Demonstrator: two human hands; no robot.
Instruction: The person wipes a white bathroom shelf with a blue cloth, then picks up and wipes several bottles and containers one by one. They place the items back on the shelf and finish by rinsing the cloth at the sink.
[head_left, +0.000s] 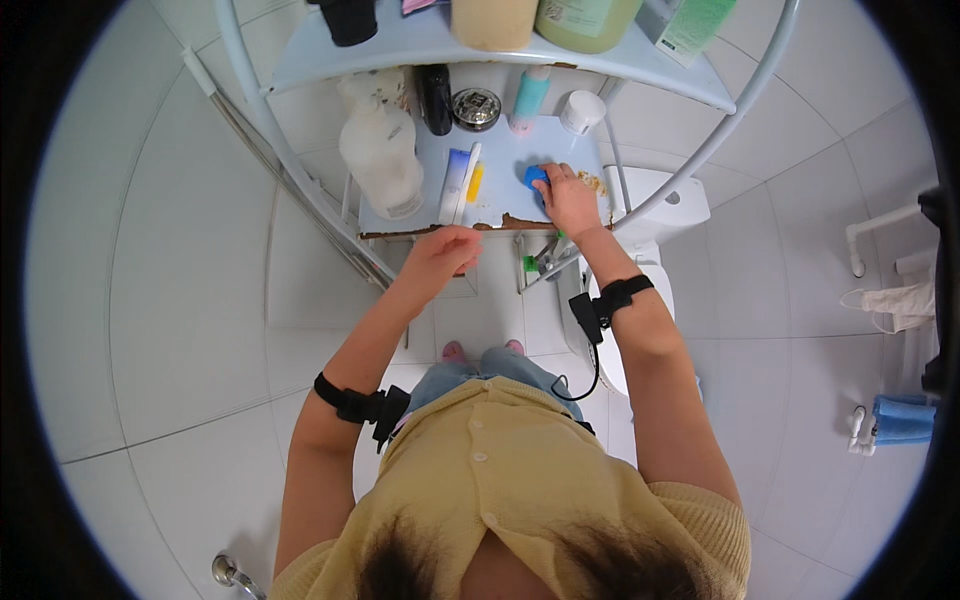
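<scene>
My right hand (572, 203) rests on the lower shelf (510, 185) at its right front, its fingers closed around a small bright blue object (536, 178) whose kind I cannot make out. Brown stains mark the shelf beside that hand. At the shelf's chipped front edge, my left hand (450, 255) is held with its fingers curled in; whatever they hold, if anything, is hidden. Just beyond it lie a blue-and-white tube or box (455, 185), a slim white stick-like item (468, 182) and a small yellow item (475, 184).
White pump bottle (383, 160) stands left on the shelf. Behind are a black bottle (435, 98), round patterned compact (476, 109), teal bottle (529, 100) and white jar (582, 112). An upper shelf (400, 60) overhangs them. The toilet (660, 205) stands at right.
</scene>
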